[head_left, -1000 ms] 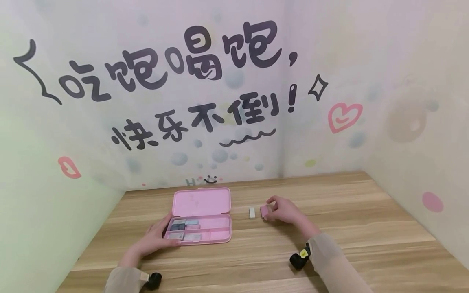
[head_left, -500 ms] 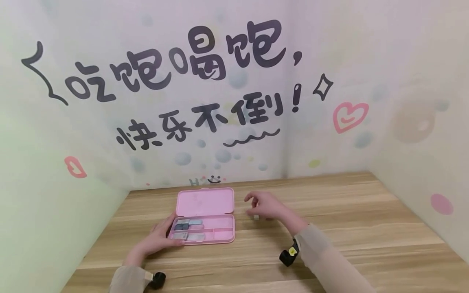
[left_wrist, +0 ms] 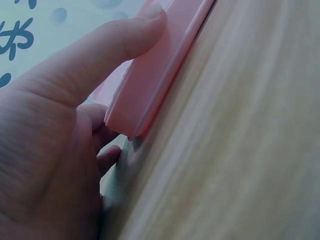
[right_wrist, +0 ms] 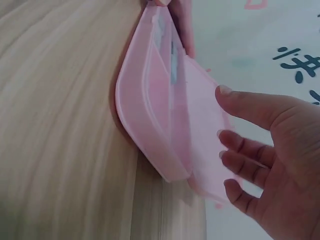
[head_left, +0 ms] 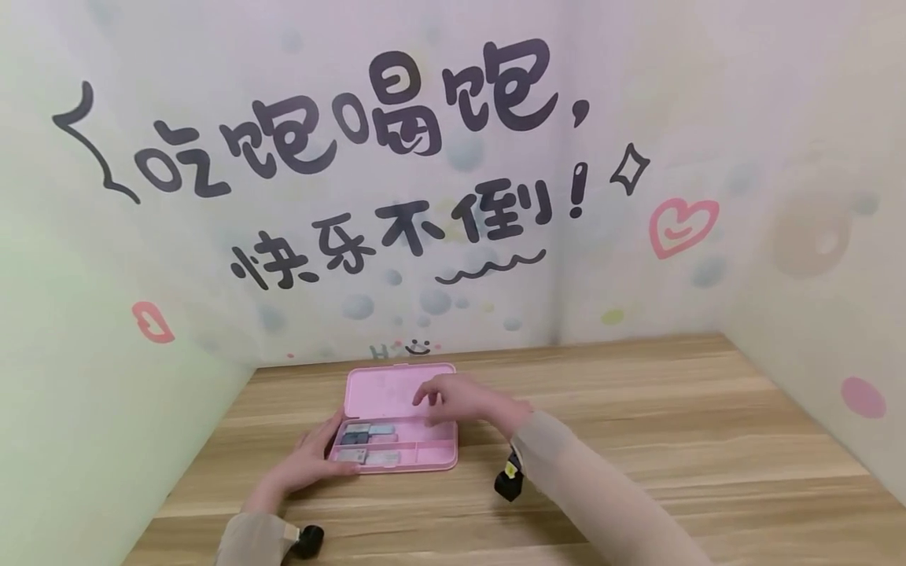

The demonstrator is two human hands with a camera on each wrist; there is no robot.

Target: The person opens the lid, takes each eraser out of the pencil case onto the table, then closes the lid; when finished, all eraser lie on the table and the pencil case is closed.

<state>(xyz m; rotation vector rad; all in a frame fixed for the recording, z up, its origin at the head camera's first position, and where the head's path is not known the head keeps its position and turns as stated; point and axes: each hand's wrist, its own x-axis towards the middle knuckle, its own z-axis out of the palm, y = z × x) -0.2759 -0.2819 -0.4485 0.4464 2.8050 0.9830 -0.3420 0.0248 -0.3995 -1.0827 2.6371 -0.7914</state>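
A pink pencil case [head_left: 436,465] lies with its lid [head_left: 378,391] folded back toward the wall. Small grey, whitish and dark blocks [head_left: 355,439] sit in its left compartments. My left hand [head_left: 306,465] grips the case's left end; in the left wrist view the thumb [left_wrist: 142,32] lies along its front wall and the fingers reach round behind. My right hand [head_left: 456,398] hovers over the right end of the case and overlaps the lid. Its loosely bent fingers [right_wrist: 245,145] show nothing between them in the right wrist view.
The case stands on a wood-grain table [head_left: 602,424] near the printed back wall [head_left: 467,314]. Side walls close off left and right. Black wrist cameras [head_left: 508,481] hang by both cuffs. My right forearm covers the tabletop spot just right of the case.
My right hand let go of a pink block beside a white one, then moved left over the case. The two blocks have dropped out of sight behind the arm. My left hand stays.
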